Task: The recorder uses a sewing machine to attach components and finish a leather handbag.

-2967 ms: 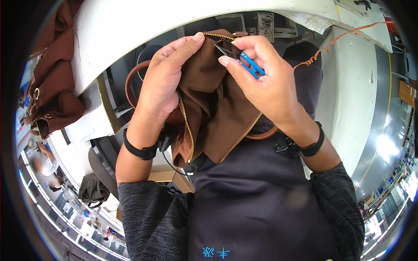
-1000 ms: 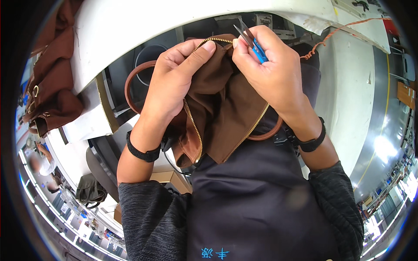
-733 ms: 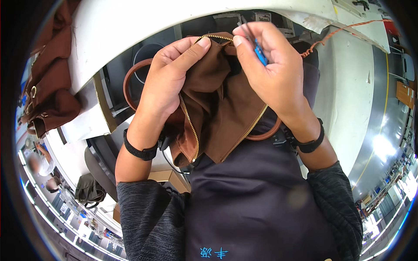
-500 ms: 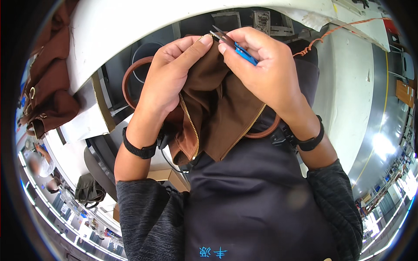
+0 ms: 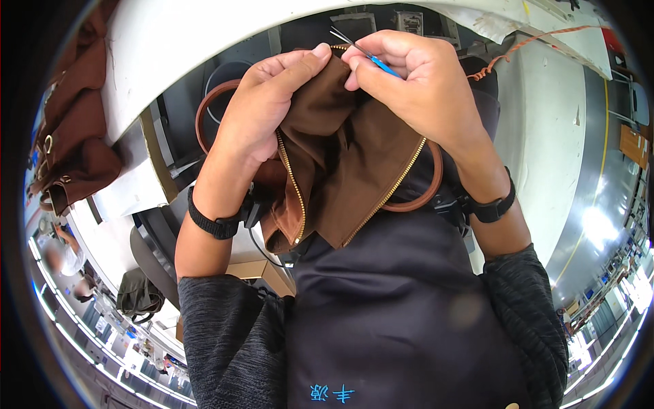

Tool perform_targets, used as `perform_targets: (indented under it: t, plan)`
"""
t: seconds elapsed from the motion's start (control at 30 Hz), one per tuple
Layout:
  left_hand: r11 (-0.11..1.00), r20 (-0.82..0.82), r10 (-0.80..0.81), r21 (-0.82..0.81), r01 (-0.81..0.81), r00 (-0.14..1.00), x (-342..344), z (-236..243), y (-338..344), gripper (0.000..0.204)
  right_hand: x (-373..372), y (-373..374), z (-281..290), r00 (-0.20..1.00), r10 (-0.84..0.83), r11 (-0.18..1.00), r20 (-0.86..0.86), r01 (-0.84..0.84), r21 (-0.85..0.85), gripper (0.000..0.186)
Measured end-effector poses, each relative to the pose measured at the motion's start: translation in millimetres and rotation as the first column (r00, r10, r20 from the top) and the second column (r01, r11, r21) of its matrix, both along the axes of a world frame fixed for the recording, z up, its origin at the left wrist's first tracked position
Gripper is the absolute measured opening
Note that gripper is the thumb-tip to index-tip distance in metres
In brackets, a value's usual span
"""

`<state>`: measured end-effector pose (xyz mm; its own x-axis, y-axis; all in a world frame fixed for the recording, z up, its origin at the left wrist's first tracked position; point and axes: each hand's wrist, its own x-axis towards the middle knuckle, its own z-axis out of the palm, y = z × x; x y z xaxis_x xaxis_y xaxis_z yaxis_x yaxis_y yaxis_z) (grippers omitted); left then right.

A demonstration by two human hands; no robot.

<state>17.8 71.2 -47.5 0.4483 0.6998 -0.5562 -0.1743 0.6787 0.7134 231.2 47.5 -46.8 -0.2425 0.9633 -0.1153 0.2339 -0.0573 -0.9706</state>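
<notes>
A brown fabric bag with a gold zipper and tan handles lies open over my lap, its lining showing. My left hand pinches the zippered top edge, thumb upward. Just to its right, my right hand holds blue thread snips, blades pointing up-left above the zipper, while its thumb and index fingertips come down at the bag's edge near my left thumb. Whether those fingertips grip fabric or a thread is too small to tell.
A white bench curves behind the bag, with brown bags hanging at its left. An orange coiled cord runs right. A cardboard box and dark olive bag are low at left. A co-worker is at far left.
Both hands and the bag's top have shifted slightly upward. My right hand has moved back and forth near the zipper, its snips changing angle, and its fingertips now sit closer to my left thumb.
</notes>
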Motion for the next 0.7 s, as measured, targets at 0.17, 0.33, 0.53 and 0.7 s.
perform_targets:
  t: [0.17,0.33,0.53,0.7]
  plan:
    - [1.0,-0.033,0.029,0.002,-0.029,0.999,4,0,0,0.024,-2,-1,-2,0.994,-0.042,0.999,-0.101,0.044,0.014,0.019]
    - [0.979,-0.155,0.072,0.199,-0.04,0.985,3,2,-6,0.025,-7,-15,22,0.973,-0.166,0.982,-0.162,0.147,-0.119,0.024]
    - [1.0,0.051,-0.023,-0.019,0.024,0.998,-15,1,5,0.027,-14,-36,5,0.969,-0.204,0.95,0.138,0.162,0.266,0.029]
    - [0.998,0.039,-0.029,-0.047,0.031,0.999,-21,-5,7,0.03,-19,-34,-1,0.937,-0.214,0.898,0.275,0.077,0.434,0.031]
